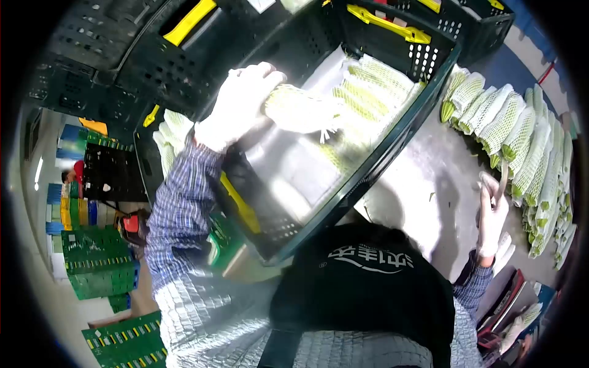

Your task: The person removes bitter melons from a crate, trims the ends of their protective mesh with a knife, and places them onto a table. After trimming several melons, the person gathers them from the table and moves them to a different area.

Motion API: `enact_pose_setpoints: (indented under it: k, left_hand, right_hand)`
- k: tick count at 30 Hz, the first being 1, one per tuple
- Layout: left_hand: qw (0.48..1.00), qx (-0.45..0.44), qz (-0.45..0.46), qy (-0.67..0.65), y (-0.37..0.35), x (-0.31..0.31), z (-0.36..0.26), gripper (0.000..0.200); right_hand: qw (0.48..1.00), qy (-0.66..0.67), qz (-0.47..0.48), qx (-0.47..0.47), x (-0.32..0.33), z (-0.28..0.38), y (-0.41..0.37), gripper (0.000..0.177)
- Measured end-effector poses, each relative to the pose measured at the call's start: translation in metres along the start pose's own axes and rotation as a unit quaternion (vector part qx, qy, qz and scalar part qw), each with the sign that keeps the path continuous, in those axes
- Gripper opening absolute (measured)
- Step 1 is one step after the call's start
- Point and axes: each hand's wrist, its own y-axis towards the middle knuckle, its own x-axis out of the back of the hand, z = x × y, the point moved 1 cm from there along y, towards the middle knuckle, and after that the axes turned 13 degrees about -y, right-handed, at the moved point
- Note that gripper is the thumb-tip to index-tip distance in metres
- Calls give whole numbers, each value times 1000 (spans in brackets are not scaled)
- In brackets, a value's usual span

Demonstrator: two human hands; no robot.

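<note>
My left hand (239, 101), in a white glove, is closed around one end of a zucchini in a white foam net (300, 110). It holds the zucchini above a dark green plastic crate (368, 184). Inside that crate, a row of netted zucchini (374, 92) lies at the far end, and a pale liner sheet (294, 172) covers part of the bottom. Off to the right, my gloved right hand (492, 214) is at the near edge of a pile of netted zucchini (521, 141). Its fingers are stretched out and apart, close to one zucchini's end.
More dark crates with yellow handles (190, 21) stand behind and to the left. Another crate there holds netted zucchini (172, 138). The grey tabletop (417, 178) lies between the crate and the pile. Green crates (95, 260) stand on the floor at left.
</note>
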Motion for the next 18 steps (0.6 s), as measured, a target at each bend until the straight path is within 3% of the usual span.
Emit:
enact_pose_setpoints:
  k: [2,5,7,9,10,12,15,18]
  left_hand:
    - [997,17,-60,-45,7,18,-23,50]
    - [956,44,-114,-268,10,25,-48,56]
    - [869,27,-169,-464,8,8,-48,60]
    - [771,173,-197,-580,18,21,-86,62]
    - [744,173,-198,-614,16,14,-82,63]
    - [758,118,-202,-608,13,-2,-71,66]
    - [850,0,-255,-461,19,-3,-71,67]
    - [917,-60,-335,-206,23,-1,-87,60]
  right_hand:
    - [983,101,125,-86,8,74,31,28]
    - [932,284,224,-5,-5,151,55,29]
    - [904,321,278,41,-12,192,63,31]
    - [871,349,336,88,-24,209,71,33]
    - [851,367,367,81,-20,226,69,35]
    - [826,411,372,99,-37,235,66,38]
    - [786,460,410,35,-61,239,62,38]
    - [647,633,409,-115,-72,253,53,48]
